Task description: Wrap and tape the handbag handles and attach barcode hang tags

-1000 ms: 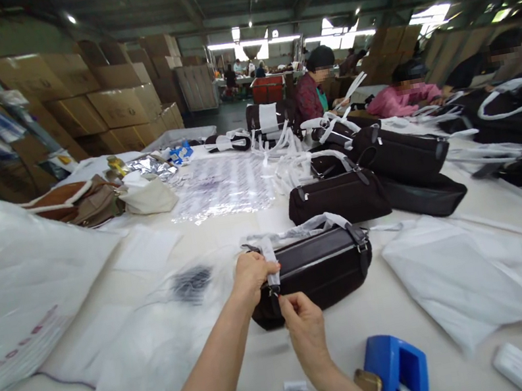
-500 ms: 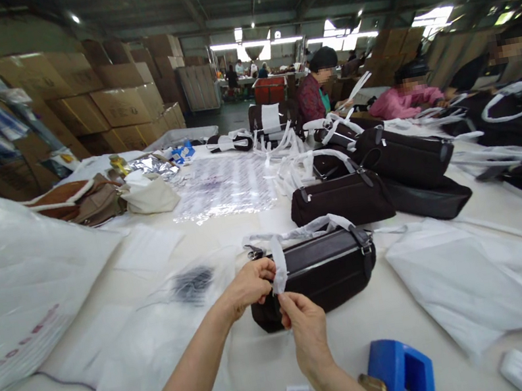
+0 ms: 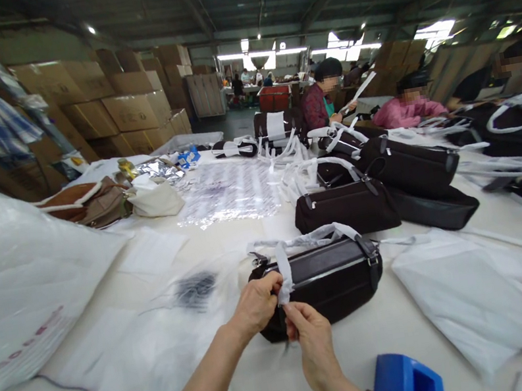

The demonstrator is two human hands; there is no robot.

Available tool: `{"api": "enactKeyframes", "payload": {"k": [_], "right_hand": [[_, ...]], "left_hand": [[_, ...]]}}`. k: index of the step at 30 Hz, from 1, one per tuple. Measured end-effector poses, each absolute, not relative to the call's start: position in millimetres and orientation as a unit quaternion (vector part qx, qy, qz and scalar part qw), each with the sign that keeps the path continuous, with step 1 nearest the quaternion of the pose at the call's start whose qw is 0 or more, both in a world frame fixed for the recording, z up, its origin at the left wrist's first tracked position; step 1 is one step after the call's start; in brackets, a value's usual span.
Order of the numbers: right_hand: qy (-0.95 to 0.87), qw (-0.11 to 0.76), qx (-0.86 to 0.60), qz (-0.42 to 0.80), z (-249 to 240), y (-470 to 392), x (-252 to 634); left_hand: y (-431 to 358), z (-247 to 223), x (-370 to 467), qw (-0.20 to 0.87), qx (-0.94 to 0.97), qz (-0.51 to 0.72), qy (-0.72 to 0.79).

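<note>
A black handbag (image 3: 338, 296) lies on the pale table in front of me, a zip running along its top. White wrapping (image 3: 318, 236) covers its handle and comes down over the left end as a strip (image 3: 284, 271). My left hand (image 3: 256, 304) is closed in a pinch at the strip's left edge, against the bag. Just below, my right hand (image 3: 313, 333) pinches the strip's lower end between thumb and forefinger. The fingertips partly hide the strip's end and the strap beneath it.
A blue tape dispenser (image 3: 407, 381) stands near my right forearm. White sheets (image 3: 478, 299) lie to the right, a large plastic bag (image 3: 20, 282) to the left. More black bags (image 3: 346, 208) sit behind. Co-workers (image 3: 329, 94) are across the table.
The whole scene sits slightly lower in the picture as my head shifts. Both hands stay at the strip, with only small finger movement. A co-worker's white strips have shifted.
</note>
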State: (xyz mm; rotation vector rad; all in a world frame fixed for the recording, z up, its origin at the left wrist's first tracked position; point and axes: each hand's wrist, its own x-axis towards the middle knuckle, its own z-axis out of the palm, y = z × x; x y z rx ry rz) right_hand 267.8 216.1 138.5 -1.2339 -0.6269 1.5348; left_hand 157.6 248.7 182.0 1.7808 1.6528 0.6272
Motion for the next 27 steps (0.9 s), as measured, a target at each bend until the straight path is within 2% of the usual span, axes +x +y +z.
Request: {"api": "enactKeyframes", "payload": {"k": [7,9,12,14,20,27], "right_hand": [[-0.295,0.479,-0.486,0.669,144.4,211.8,274.0],[-0.353,0.481,-0.482,0.641,145.3,209.0,277.5],[-0.440,0.498,-0.519,0.537,143.4,204.3,282.6],[-0.448,0.487,-0.540,0.521,140.5,201.1,283.4],[-0.295,0.394,-0.517,0.701,137.3,195.7,272.5],[-0.235,0.404,-0.492,0.735,143.2,197.2,268.2]], "left_hand": [[232.7,185.2,151.3,0.262,0.625,0.232,0.698],[223.5,185.4,146.9,0.266,0.604,0.241,0.711],[207.0,184.1,143.2,0.289,0.574,0.265,0.719],[195.2,181.6,143.4,0.310,0.555,0.285,0.717],[166.3,168.6,154.0,0.378,0.502,0.326,0.706],[156.9,159.0,162.5,0.414,0.451,0.376,0.695]]}}
